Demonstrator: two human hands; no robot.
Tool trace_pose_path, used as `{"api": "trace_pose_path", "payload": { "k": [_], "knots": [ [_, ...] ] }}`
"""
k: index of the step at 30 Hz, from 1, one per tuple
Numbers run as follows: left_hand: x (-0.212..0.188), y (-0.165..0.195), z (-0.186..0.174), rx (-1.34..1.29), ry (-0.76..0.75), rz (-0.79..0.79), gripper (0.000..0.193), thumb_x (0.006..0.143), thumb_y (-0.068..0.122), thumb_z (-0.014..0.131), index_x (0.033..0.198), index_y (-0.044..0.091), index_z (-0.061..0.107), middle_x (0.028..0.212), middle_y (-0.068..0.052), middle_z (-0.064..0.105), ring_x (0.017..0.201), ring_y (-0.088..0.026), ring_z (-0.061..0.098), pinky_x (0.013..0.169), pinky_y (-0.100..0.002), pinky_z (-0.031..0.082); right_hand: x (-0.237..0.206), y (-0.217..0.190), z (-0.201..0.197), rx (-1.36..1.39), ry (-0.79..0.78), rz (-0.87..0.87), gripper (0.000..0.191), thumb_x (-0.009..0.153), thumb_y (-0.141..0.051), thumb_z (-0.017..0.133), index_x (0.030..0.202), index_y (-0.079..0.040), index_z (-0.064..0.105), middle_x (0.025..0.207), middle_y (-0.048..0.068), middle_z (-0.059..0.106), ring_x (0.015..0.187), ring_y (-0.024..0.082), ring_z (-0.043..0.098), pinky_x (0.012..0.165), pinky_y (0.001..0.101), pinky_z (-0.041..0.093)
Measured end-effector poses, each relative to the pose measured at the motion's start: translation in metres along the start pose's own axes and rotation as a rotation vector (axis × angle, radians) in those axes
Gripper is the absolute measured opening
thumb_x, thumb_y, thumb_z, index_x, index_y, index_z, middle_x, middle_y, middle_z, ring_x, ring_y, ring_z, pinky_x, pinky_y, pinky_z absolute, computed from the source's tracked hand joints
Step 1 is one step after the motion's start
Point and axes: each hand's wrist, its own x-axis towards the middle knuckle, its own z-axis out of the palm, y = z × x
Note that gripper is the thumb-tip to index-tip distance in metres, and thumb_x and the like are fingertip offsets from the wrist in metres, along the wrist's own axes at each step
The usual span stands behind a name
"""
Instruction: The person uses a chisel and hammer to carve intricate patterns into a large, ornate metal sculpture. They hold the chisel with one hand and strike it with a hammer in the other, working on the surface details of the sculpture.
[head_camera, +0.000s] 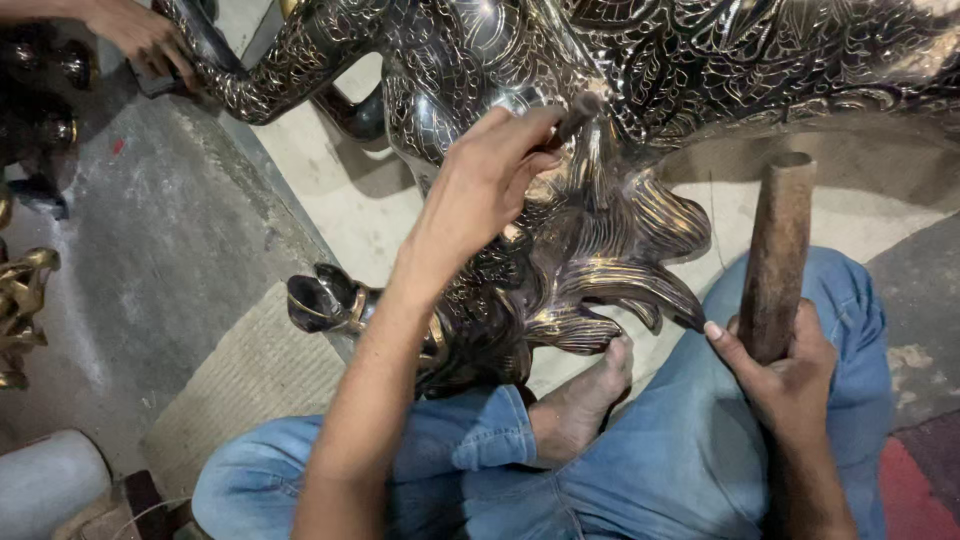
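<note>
Jeans (690, 440): blue denim on my folded legs, filling the lower frame; cuffs rolled.
Bare foot (585, 400): mine, tucked between my knees, toes touching the lower fringe of the sculpture.
Right hand (785, 375): closed around a wooden handle, thumb laid along its side.
Wooden handle (775, 255): brown, worn, round, standing nearly upright out of my fist; its head is not visible, so I cannot tell what tool it belongs to.
Left hand (490, 175): fingers pinched shut on a small dark punch, wrist resting against the metal.
Punch (575, 115): short dark rod, tip set on the sculpture's surface.
Sculpture (600, 230): large dark metal figure with fine engraved leaf and scale patterns picked out in gold, lying across the floor in front of my knees, curled feather-like tips pointing towards my right leg.
Other person's hand (140, 35): upper left, gripping a limb of the same sculpture.
Floor (170, 250): grey concrete.
Mat (250, 380): woven, beige, beside my left knee.
Brass pieces (20, 300): golden ornaments at the left edge.
</note>
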Motion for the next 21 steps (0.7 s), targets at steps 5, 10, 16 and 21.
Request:
{"api": "trace_pose_path", "payload": {
  "k": [5,10,16,21],
  "knots": [
    [0.011,0.008,-0.011,-0.004,-0.072,0.069,0.035,0.096,0.008,0.074,0.127,0.003,0.059,0.11,-0.014,0.072,0.092,-0.033,0.061,0.083,-0.045,0.049,0.007,-0.003,-0.004,0.054,-0.059,-0.123,0.043,0.087,-0.009,0.084,0.117,-0.002,0.054,0.089,0.005,0.065,0.08,0.01,0.061,0.079,0.0266,0.051],
    [0.014,0.009,-0.012,-0.03,-0.082,0.057,0.043,0.095,0.005,0.071,0.135,0.002,0.056,0.107,-0.014,0.073,0.092,-0.032,0.063,0.083,-0.045,0.05,0.034,-0.017,-0.002,0.011,-0.035,-0.178,0.047,0.091,-0.011,0.087,0.118,0.001,0.05,0.095,0.007,0.067,0.086,0.011,0.064,0.084,0.0289,0.054],
    [0.015,0.006,-0.012,-0.046,-0.098,0.036,0.04,0.096,0.004,0.071,0.133,0.003,0.056,0.104,-0.012,0.075,0.095,-0.031,0.065,0.081,-0.045,0.051,0.069,-0.063,0.004,-0.161,0.041,-0.389,0.051,0.1,-0.018,0.087,0.131,0.003,0.052,0.101,0.013,0.07,0.093,0.019,0.069,0.085,0.0317,0.055],
    [0.012,0.004,-0.008,-0.052,-0.103,0.0,0.041,0.097,0.005,0.072,0.134,0.004,0.055,0.104,-0.014,0.072,0.094,-0.03,0.066,0.08,-0.044,0.052,0.093,-0.101,0.001,-0.294,0.013,-0.583,0.056,0.1,-0.015,0.083,0.144,0.0,0.053,0.11,0.022,0.07,0.099,0.03,0.073,0.089,0.0371,0.057]
  ]
}}
